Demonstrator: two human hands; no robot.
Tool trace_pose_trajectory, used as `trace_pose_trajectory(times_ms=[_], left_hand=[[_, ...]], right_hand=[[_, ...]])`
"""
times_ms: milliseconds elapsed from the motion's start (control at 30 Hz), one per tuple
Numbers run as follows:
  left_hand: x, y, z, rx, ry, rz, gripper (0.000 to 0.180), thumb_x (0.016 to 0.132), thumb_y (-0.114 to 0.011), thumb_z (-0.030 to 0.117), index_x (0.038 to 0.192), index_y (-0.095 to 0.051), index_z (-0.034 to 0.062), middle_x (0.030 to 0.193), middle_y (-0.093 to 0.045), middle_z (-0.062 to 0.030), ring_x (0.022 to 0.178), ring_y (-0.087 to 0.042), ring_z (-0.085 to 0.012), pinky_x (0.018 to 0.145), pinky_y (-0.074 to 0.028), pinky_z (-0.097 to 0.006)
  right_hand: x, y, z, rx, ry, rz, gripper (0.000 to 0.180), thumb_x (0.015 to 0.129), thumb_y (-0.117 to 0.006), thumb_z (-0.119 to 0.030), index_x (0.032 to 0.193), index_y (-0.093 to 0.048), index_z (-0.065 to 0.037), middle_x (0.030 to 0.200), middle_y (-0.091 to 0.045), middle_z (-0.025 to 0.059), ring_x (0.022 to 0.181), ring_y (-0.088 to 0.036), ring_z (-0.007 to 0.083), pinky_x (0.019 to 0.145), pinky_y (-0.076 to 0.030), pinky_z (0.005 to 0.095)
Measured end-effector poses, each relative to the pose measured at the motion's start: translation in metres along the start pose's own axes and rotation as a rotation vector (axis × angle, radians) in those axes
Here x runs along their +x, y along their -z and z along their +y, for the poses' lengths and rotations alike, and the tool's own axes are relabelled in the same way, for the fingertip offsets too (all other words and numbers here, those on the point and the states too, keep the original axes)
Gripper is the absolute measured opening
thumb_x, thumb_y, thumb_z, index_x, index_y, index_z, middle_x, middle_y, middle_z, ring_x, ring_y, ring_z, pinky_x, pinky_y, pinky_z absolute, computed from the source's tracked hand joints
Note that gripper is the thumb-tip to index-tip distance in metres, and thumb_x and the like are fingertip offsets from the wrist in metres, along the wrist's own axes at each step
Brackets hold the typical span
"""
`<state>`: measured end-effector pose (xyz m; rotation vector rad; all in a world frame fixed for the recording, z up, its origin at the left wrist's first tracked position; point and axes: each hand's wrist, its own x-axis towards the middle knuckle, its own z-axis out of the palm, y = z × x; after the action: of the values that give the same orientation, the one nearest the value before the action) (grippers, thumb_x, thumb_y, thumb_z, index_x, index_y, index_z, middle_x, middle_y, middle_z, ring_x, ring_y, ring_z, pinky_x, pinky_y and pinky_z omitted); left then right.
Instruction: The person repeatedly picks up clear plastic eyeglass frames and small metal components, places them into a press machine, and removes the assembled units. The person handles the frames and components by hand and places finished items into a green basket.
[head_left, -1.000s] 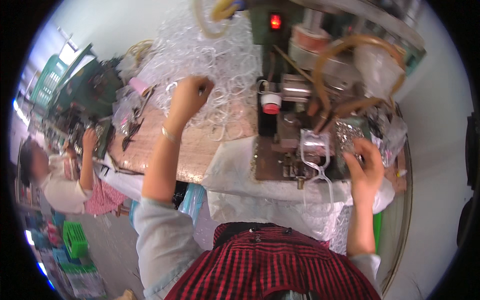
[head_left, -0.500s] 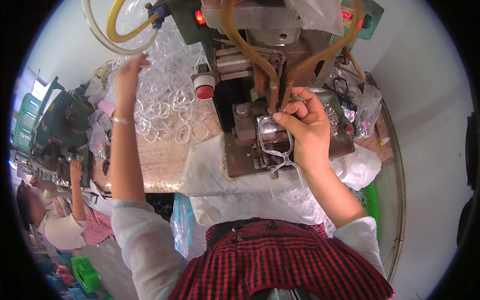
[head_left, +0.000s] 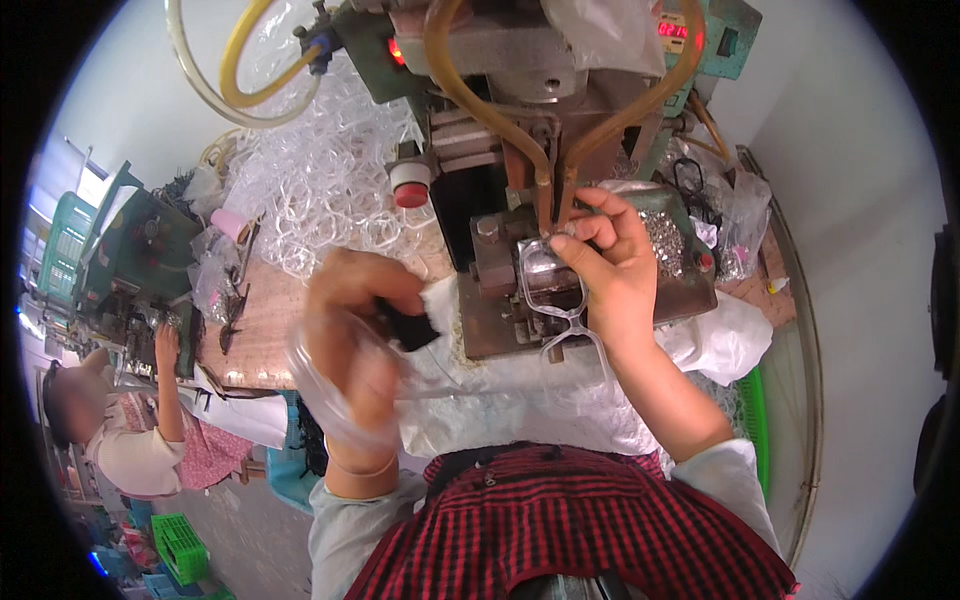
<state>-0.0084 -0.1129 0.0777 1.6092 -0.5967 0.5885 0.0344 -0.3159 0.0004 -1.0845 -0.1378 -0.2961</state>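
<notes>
My right hand (head_left: 615, 270) pinches the upper rim of a clear plastic glasses frame (head_left: 572, 312), just below two copper-coloured prongs (head_left: 556, 195) of the machine. One lens opening lies over the metal fixture (head_left: 490, 250); the other hangs past its front edge. At the left, my left hand (head_left: 355, 345) is smeared by motion, its fingers curled. A blurred clear glasses frame (head_left: 318, 385) is in its grip, and a black patch (head_left: 408, 322) that I cannot identify shows by its fingertips.
A heap of clear frames (head_left: 320, 170) covers the bench's back left. A red button (head_left: 410, 193) sits on the machine; a tray of small metal parts (head_left: 665, 240) is to its right. White plastic sheeting (head_left: 470, 410) drapes the front. Another person (head_left: 130, 440) works at far left.
My left hand has come from the heap of clear frames toward me, now with a clear frame in it. My right hand stays at the fixture with its frame.
</notes>
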Motion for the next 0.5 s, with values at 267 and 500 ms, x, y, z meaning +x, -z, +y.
trace_pose_trajectory(times_ms=[267, 500], left_hand=[[0.034, -0.004, -0.017, 0.108, -0.066, -0.289, 0.065, 0.075, -0.066, 0.039, 0.126, -0.064, -0.0009, 0.109, -0.052, -0.0129, 0.103, -0.050, -0.0248, 0.093, -0.039, -0.033], [0.007, 0.005, -0.006, 0.014, 0.087, -0.336, 0.022, 0.082, -0.068, 0.011, 0.101, -0.072, 0.0013, 0.109, -0.060, -0.0142, 0.101, -0.057, -0.0232, 0.089, -0.044, -0.034]], right_hand=[[0.001, -0.007, -0.004, 0.071, -0.028, 0.011, 0.045, 0.085, -0.065, 0.013, 0.127, -0.053, 0.002, 0.095, -0.068, 0.0045, 0.098, -0.062, 0.0116, 0.091, -0.048, 0.0241], [-0.038, -0.009, -0.050, -0.774, 0.266, -0.158, 0.048, 0.088, -0.067, -0.006, 0.133, -0.053, 0.003, 0.127, -0.063, 0.0186, 0.125, -0.058, 0.0282, 0.104, -0.045, 0.0373]])
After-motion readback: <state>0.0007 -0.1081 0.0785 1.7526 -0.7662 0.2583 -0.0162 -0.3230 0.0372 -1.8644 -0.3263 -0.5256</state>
